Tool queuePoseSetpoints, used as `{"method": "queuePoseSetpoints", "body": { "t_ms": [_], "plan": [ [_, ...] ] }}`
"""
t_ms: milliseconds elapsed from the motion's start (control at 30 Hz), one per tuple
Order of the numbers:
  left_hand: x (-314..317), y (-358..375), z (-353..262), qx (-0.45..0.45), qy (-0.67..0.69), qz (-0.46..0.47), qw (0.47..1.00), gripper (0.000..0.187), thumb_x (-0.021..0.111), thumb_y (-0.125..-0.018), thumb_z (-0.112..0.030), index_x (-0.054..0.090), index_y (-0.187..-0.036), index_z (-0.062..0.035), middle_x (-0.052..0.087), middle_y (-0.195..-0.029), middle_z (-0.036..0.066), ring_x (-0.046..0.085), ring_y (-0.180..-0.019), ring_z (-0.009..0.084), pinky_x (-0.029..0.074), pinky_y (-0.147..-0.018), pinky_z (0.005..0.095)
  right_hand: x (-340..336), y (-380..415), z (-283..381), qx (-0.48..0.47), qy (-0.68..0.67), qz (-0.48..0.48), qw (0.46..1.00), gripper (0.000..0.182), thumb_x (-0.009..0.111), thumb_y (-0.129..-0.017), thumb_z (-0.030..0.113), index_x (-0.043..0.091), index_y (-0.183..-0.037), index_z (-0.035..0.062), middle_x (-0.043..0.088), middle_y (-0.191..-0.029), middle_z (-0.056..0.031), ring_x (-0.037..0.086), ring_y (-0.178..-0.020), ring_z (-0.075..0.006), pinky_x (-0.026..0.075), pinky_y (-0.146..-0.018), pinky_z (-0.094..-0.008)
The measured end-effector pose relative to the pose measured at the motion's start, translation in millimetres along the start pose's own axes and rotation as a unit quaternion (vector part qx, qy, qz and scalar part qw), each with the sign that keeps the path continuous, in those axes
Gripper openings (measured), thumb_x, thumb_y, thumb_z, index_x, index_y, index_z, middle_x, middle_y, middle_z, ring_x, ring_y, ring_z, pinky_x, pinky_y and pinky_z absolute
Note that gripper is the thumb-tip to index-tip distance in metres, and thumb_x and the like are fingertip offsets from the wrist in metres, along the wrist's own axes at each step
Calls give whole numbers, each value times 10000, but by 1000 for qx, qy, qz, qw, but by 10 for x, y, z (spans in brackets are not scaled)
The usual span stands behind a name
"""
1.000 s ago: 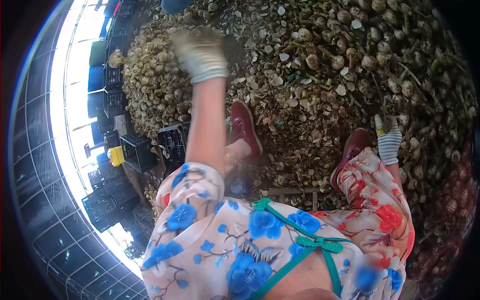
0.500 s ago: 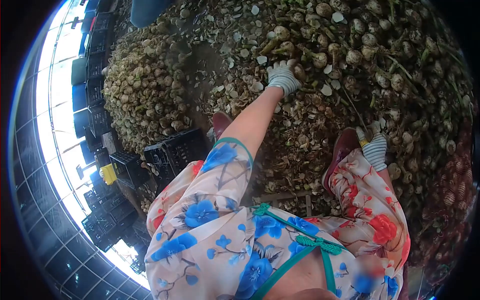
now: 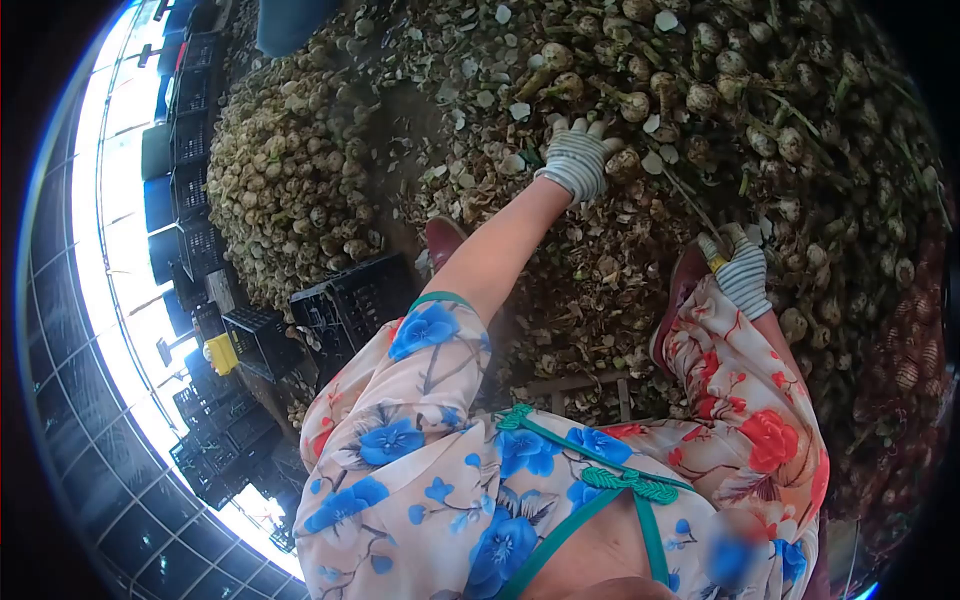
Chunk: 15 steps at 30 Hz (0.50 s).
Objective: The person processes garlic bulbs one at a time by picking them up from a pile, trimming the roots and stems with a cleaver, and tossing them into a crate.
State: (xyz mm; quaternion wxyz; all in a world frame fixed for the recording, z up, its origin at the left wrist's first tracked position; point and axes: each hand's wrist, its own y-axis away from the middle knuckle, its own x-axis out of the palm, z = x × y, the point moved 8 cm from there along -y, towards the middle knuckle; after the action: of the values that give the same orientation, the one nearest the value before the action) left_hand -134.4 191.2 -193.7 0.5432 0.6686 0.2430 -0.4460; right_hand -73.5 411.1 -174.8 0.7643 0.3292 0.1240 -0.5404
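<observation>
My left hand (image 3: 577, 160), in a striped white glove with bare fingertips, reaches onto the litter of skins at the pile's near edge. Its fingers are spread, and a round garlic bulb (image 3: 622, 164) lies just beside the thumb. Close to my right shoe, my right hand (image 3: 742, 278), gloved the same way, is closed around the yellow handle of a knife (image 3: 712, 253). The thin blade points up and left toward the bulbs. Beyond both hands spreads a large heap of garlic bulbs (image 3: 730, 90) with stalks still attached.
A second heap of trimmed bulbs (image 3: 290, 170) rises at the left. Black crates (image 3: 350, 298) stand below it, and a yellow object (image 3: 221, 352) hangs by another crate. Dry skins (image 3: 590, 290) cover the ground between my shoes. A red mesh sack (image 3: 905, 370) lies far right.
My left hand has shifted slightly right and its fingers have come away from the bulb, which now shows beside the thumb. My right hand keeps the knife, its blade tilted a little differently.
</observation>
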Motion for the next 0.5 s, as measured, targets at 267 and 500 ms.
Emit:
{"method": "queuePoseSetpoints", "body": {
  "t_ms": [267,500],
  "plan": [
    [172,-174,92,3,213,16,977,541,615,-632,-166,414,-1126,-76,531,-1022,147,489,-1009,270,349,-906,367,0,-33,-193,15,-8,-9,1000,348,601,-740,302,553,-895,-6,607,-794,-166,591,-727,-269,447,-638,-307],
    [881,-100,-156,99,618,-108,773,527,596,-708,-263,377,-1138,-51,444,-1119,131,449,-1024,243,366,-918,342,19,-119,192,-56,50,12,997,340,597,-709,283,554,-911,13,585,-814,-180,566,-754,-326,445,-647,-355]
  ]
}}
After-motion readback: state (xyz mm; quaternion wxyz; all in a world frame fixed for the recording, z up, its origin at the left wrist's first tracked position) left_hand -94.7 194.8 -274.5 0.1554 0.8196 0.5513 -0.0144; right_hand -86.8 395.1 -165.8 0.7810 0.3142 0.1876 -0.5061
